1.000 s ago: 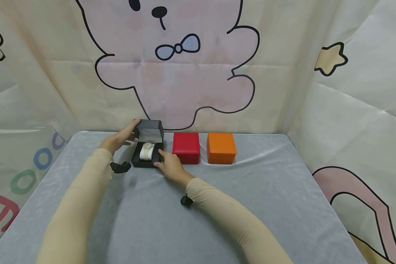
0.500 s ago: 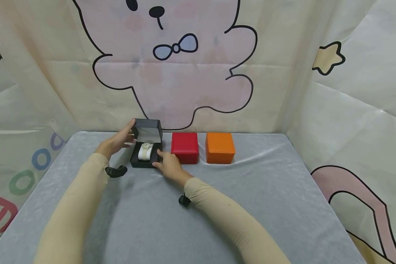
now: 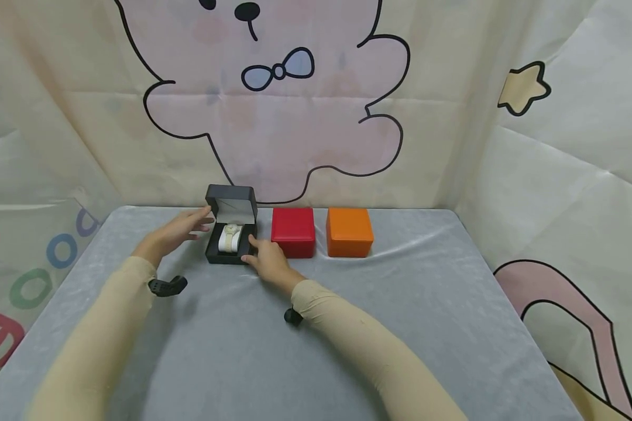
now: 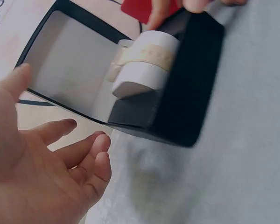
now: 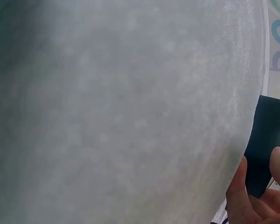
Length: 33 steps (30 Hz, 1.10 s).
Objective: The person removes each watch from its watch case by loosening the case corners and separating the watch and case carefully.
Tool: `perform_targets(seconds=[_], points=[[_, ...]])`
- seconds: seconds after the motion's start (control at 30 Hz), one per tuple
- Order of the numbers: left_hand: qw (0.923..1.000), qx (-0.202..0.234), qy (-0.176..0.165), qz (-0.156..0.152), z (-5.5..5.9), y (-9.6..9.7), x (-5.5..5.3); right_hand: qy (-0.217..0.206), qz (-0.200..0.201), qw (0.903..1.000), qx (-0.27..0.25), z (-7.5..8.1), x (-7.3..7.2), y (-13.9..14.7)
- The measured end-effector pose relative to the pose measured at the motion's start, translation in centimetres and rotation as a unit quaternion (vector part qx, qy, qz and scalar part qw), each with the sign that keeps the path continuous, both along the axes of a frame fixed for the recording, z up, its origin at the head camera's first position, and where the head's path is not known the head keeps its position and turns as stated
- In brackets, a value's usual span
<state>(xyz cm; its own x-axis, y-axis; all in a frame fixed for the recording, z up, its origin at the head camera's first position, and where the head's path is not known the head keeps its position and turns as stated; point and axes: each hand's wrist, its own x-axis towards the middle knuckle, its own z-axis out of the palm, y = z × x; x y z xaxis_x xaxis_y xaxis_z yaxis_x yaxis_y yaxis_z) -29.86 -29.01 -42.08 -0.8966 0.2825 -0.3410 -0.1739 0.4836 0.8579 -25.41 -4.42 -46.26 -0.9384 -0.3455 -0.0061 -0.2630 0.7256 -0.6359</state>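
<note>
On the counter's (image 3: 232,339) far left, the dark box (image 3: 226,259) stands open, watch (image 3: 232,231) inside. Its near right corner is pinched by the right hand (image 3: 271,262); beside the raised lid (image 3: 233,192), the left hand's (image 3: 174,232) fingers (image 4: 60,130) are loosely spread, nothing gripped. Lid opening is judged complete; right-hand release seems called for.

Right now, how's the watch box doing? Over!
Left grip open beside raised lid. Right grip holding black box, watch inside. Red box close on the right.
</note>
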Motion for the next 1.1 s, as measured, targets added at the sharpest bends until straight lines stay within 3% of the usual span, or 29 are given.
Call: perform_targets(seconds=[0.3, 0.53, 0.67, 0.9, 1.1], points=[[0.9962, -0.05, 0.071, 0.0, -0.6, -0.2, 2.9, -0.004, -0.005, 1.0, -0.003, -0.3, 0.3, 0.3], [0.9905, -0.039, 0.131, 0.016, -1.2, 0.1, 4.0, 0.001, -0.002, 1.0, -0.002, -0.4, 0.1, 0.2], [0.9867, -0.037, 0.158, 0.014, -1.8, 0.1, 4.3, -0.002, -0.003, 1.0, -0.001, -0.4, 0.1, 0.0], [0.987, -0.031, 0.157, 0.001, -2.6, 0.2, 4.0, -0.006, -0.012, 0.9999, 0.0, -0.2, 0.0, -0.3], [0.9878, -0.031, 0.153, -0.01, -2.6, 0.1, 3.6, -0.009, -0.013, 0.9999, -0.004, 0.0, 0.0, -0.3]])
